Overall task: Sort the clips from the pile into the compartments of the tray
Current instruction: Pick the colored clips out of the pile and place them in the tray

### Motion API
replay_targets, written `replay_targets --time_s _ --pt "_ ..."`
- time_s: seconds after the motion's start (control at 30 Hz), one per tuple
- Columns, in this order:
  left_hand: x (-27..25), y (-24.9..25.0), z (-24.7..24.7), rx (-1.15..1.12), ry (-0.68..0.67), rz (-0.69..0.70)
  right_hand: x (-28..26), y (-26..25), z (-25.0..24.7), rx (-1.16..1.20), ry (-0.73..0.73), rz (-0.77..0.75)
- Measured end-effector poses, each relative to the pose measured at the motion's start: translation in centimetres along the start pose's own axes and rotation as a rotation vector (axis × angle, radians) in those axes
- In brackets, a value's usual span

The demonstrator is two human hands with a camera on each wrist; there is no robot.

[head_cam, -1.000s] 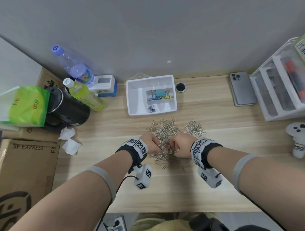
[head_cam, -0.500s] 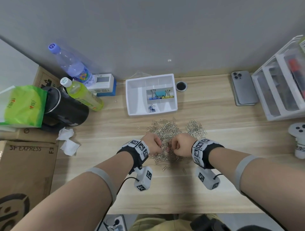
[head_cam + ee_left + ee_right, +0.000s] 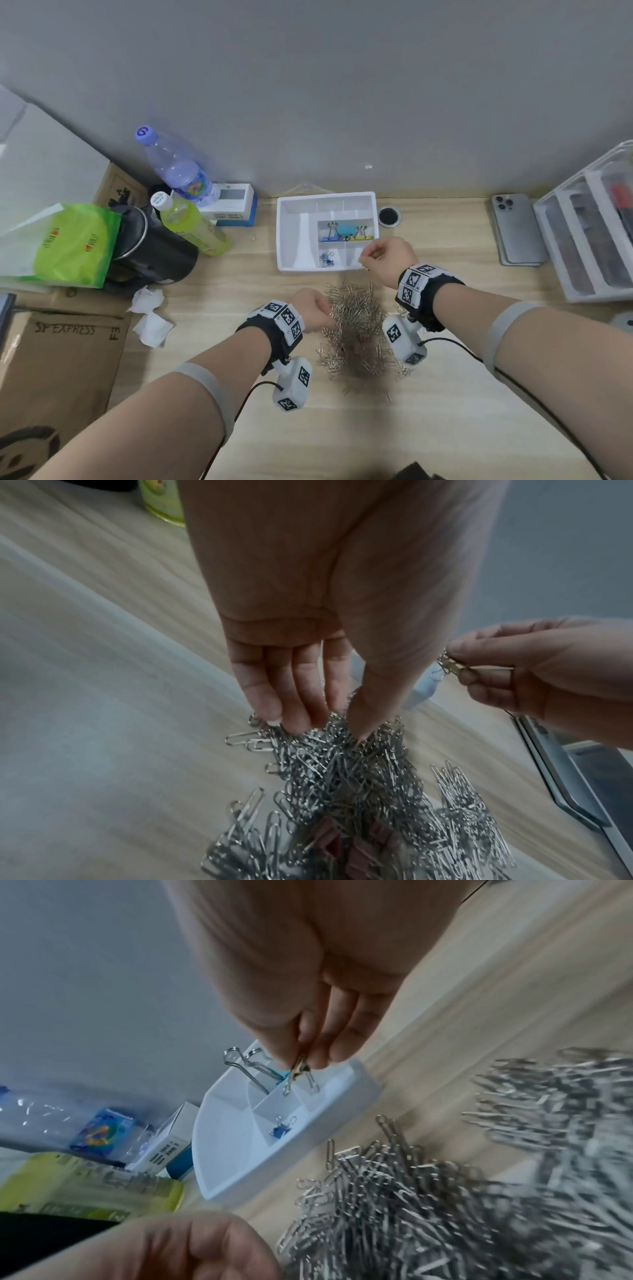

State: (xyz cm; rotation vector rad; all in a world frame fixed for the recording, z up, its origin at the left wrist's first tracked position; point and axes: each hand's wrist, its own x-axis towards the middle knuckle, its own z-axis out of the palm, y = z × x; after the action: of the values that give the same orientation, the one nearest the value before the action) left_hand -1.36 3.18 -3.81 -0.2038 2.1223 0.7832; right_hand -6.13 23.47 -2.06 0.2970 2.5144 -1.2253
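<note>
The right hand (image 3: 388,257) pinches a small gold binder clip (image 3: 298,1070) over the white tray (image 3: 297,236), while the left hand's (image 3: 310,310) straight fingers (image 3: 291,696) touch the paperclip pile (image 3: 358,329).

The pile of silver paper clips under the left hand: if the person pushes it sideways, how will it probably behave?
The pile of paper clips would probably spread rather than slide as one body: it is a loose heap, with strays already scattered round its edge. Many clips look interlocked, so clumps may drag along together. The left hand, whose fingertips rest on it, would likely meet little weight.
</note>
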Motion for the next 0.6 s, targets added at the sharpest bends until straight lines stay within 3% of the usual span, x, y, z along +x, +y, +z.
replay_targets --time_s 0.2,0.5,0.6 --pt "0.6 -1.9 -0.3 -0.017 -0.084 -0.029 2.4 -0.3 1.9 -0.107 -0.019 -0.007" --pt "0.3 -1.3 -0.2 0.063 -0.186 -0.018 1.5 0.9 1.1 -0.153 -0.039 -0.022" --pt "-0.2 -0.9 0.2 0.108 -0.203 0.003 0.3 1.6 0.9 -0.176 -0.195 -0.061"
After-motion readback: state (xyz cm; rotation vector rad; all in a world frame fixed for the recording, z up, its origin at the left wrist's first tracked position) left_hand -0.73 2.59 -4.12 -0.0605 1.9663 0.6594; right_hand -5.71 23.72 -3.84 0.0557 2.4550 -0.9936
